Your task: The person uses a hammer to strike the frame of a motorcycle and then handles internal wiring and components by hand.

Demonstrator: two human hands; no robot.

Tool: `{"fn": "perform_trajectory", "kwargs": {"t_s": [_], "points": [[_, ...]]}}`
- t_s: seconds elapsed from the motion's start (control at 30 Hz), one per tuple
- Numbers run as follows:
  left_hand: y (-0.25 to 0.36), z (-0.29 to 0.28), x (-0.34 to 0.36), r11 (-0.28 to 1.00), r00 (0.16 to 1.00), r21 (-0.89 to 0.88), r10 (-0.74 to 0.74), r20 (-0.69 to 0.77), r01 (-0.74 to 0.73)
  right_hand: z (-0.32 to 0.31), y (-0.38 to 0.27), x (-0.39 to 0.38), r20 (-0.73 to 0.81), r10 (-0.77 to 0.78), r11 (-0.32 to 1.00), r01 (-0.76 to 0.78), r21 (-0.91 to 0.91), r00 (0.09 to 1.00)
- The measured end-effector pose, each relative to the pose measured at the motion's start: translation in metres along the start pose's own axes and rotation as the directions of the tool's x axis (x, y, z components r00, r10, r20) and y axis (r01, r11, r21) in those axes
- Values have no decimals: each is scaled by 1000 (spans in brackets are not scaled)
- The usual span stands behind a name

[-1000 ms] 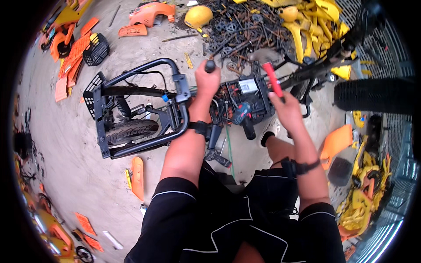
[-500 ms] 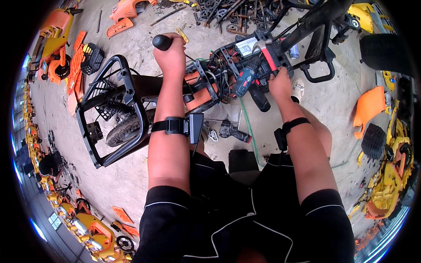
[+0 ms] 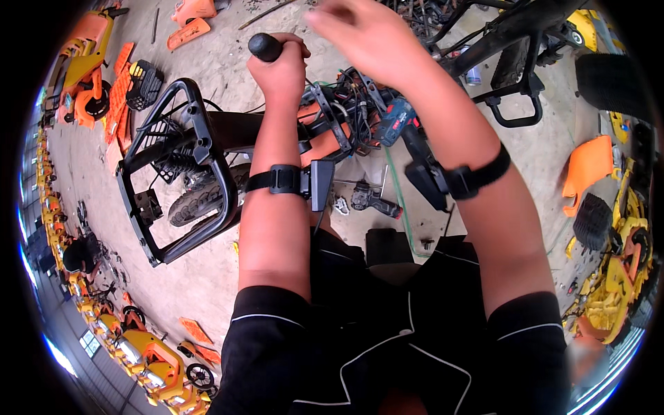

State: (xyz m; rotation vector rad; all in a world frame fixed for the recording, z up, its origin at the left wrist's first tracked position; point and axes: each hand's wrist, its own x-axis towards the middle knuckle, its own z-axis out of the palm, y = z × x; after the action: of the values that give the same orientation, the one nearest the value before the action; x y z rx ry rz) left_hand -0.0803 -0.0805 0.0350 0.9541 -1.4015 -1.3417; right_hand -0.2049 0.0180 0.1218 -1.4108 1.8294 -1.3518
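My left hand (image 3: 282, 66) is closed round a black grip (image 3: 265, 48) with a rounded end, above the stripped vehicle's frame. My right hand (image 3: 353, 24) is raised near the top edge, beside my left hand; its fingers are smeared by motion and whatever they hold is hidden. Under my right forearm a dark blue and black cordless drill (image 3: 394, 124) rests on the frame, partly covered. Exposed wiring (image 3: 363, 107) and orange panels (image 3: 325, 142) lie between the black frame (image 3: 228, 207) on the left and the black tube (image 3: 515, 41) on the right.
A second cordless tool (image 3: 366, 197) lies on the concrete floor near my legs, beside a green hose (image 3: 401, 207). Orange panels (image 3: 588, 166) and yellow body parts (image 3: 622, 263) pile up at right. A row of yellow vehicles (image 3: 155, 353) curves along the left. A spray can (image 3: 473, 75) stands ahead right.
My right hand has left the red-handled hammer's end and swung up and left; the hammer no longer shows. My left hand keeps its grip, shifted slightly right.
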Motion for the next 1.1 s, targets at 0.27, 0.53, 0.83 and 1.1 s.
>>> {"fn": "perform_trajectory", "kwargs": {"t_s": [0.27,0.53,0.83,1.1], "points": [[-20,21,17,755,908,578,415,-55,-310,66,-20,43,86,-135,962,151,-228,987],[-65,20,33,468,886,853,463,-16,-229,69,10,59,278,-441,898,416,145,853],[-100,11,54,212,894,970,449,13,-120,70,10,72,406,-438,898,411,158,802],[-33,1,3,910,980,388,186,-64,-148,90,9,60,-284,-123,962,185,203,951]]}}
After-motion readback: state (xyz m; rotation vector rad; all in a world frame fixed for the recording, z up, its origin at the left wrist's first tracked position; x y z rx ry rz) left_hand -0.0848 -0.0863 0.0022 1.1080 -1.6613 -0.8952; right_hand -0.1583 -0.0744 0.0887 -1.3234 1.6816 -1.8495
